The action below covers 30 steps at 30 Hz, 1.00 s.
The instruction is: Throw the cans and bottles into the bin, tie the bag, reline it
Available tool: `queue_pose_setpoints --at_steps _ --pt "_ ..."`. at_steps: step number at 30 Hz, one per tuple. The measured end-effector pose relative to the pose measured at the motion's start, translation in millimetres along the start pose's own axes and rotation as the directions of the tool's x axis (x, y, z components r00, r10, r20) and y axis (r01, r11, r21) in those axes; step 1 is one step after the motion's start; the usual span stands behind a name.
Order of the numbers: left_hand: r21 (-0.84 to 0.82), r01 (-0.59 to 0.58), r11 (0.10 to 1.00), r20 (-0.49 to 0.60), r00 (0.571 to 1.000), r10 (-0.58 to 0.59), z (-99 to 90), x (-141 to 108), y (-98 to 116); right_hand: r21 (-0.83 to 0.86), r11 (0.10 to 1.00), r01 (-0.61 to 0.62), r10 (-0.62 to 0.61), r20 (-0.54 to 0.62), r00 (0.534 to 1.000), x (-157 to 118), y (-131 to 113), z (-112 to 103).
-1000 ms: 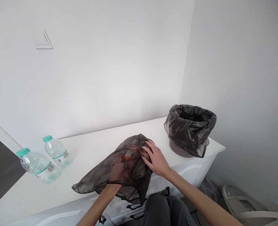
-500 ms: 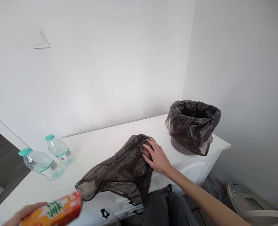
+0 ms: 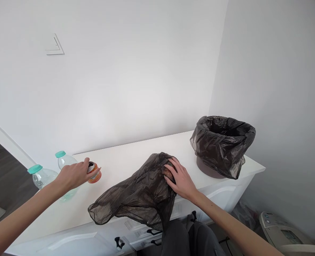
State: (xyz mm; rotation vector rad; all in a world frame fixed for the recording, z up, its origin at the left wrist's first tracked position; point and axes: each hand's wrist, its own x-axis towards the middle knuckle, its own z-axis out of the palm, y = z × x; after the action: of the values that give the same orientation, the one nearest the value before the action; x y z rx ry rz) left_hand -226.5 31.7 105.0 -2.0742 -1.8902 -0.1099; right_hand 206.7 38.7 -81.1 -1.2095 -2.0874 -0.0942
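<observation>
An orange can stands upright on the white cabinet top, its opened lid facing up. My left hand is at the can's left side, fingers around its upper part. Across the front edge of the cabinet lies a dark, see-through plastic bag, part of it hanging down. My right hand rests on the bag's right end with fingers curled over it; something orange-brown shows faintly through the film. Two clear bottles with teal caps, one at the back and one nearer, are partly behind my left hand and forearm.
A brown bin lined with a dark bag stands at the cabinet's right end. Black drawer handles are on the cabinet front. A beige device is at the lower right. A white wall rises behind.
My left hand has moved from the lower left up beside the bottles, and the orange can now stands on the cabinet top. My right hand stays on the bag. The view has shifted slightly.
</observation>
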Motion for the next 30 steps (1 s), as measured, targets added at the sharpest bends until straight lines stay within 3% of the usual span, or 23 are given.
queue_pose_setpoints --at_steps 3,8,11,19,30 --pt "0.163 -0.014 0.987 0.181 0.983 -0.016 2.8 19.2 1.0 0.008 1.0 -0.005 0.005 0.011 1.0 0.7 0.0 -0.7" --pt "0.23 -0.135 0.964 0.221 0.972 0.084 1.0 37.7 -8.6 0.022 1.0 -0.021 0.02 0.038 0.999 0.8 -0.2 -1.1" --pt "0.242 -0.145 0.96 0.262 0.962 0.079 2.1 45.9 -17.1 0.022 1.0 -0.019 0.018 0.035 0.999 0.6 -0.4 -0.6" --pt "0.253 -0.124 0.96 0.238 0.969 0.063 16.7 59.4 -33.2 0.012 1.0 -0.009 0.009 0.019 1.0 0.6 -0.1 1.5" --pt "0.341 -0.052 0.939 0.061 0.998 0.033 25.7 57.1 -36.3 0.003 1.0 -0.006 0.006 0.019 1.0 1.5 -1.7 2.1"
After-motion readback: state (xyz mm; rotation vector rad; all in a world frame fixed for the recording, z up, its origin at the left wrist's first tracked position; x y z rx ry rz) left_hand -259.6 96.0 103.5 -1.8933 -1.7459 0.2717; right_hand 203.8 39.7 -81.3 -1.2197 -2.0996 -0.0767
